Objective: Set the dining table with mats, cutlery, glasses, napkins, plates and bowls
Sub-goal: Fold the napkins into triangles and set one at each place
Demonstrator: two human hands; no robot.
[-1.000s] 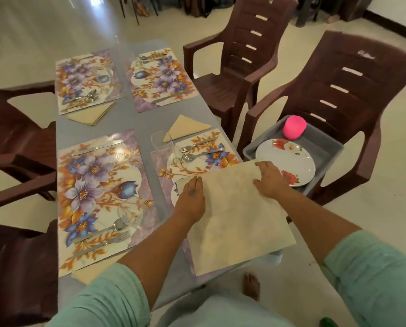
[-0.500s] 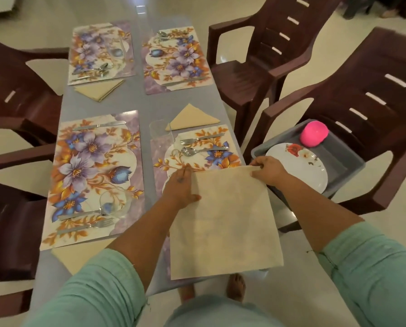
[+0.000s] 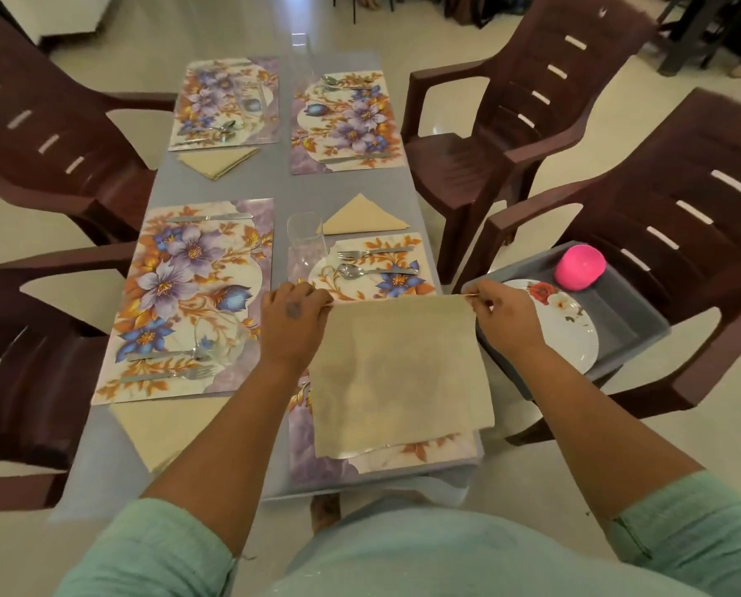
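A beige napkin [image 3: 396, 372] hangs spread out over the near right floral mat [image 3: 381, 463]. My left hand [image 3: 293, 316] pinches its top left corner and my right hand [image 3: 504, 314] pinches its top right corner. Beyond my hands, on the same mat, lie a fork [image 3: 368, 252] and a spoon [image 3: 360, 271], with a clear glass [image 3: 306, 239] at the mat's left. A folded napkin [image 3: 362, 217] lies just past the mat. Three other floral mats, such as the near left mat [image 3: 188, 295], carry cutlery and glasses.
A grey tub [image 3: 631, 321] sits on the brown chair [image 3: 683, 217] at my right, holding a floral plate [image 3: 567, 325] and a pink bowl [image 3: 579, 267]. More brown chairs stand round the grey table [image 3: 274, 183]. Folded napkins lie at the near left [image 3: 153, 428] and far left [image 3: 216, 161].
Both hands raised the napkin's far edge and now pinch its corners, so it hangs more upright. The view has pulled back and shows more of the table.
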